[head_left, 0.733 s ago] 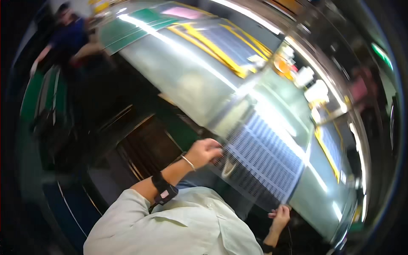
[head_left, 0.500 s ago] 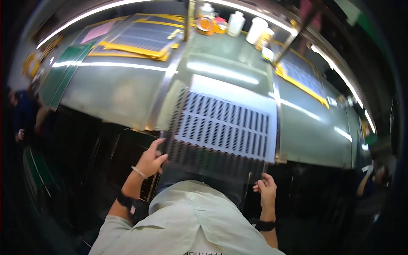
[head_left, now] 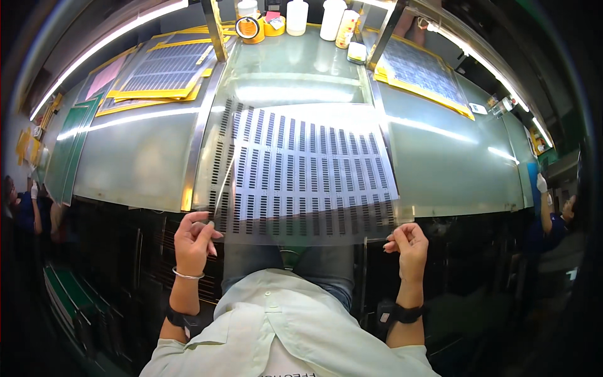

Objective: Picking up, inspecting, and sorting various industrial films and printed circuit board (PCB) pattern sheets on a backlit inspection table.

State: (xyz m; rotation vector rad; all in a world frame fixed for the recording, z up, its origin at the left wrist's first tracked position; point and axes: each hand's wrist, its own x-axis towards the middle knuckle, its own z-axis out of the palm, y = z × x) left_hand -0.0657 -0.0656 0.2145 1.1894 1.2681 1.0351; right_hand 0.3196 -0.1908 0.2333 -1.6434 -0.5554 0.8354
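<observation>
while pinching the clear patterned film (head_left: 301,171) by its near corners, left hand (head_left: 196,240) at seven o'clock, right hand (head_left: 409,246) at five, neither nearer, holds it toward twelve over the pale panel (head_left: 342,115), apparently lengthwise nine-to-three.

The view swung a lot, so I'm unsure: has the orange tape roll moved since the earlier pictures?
No: the orange tape roll still sits just right of the left metal post; the camera's view has turned.
</observation>
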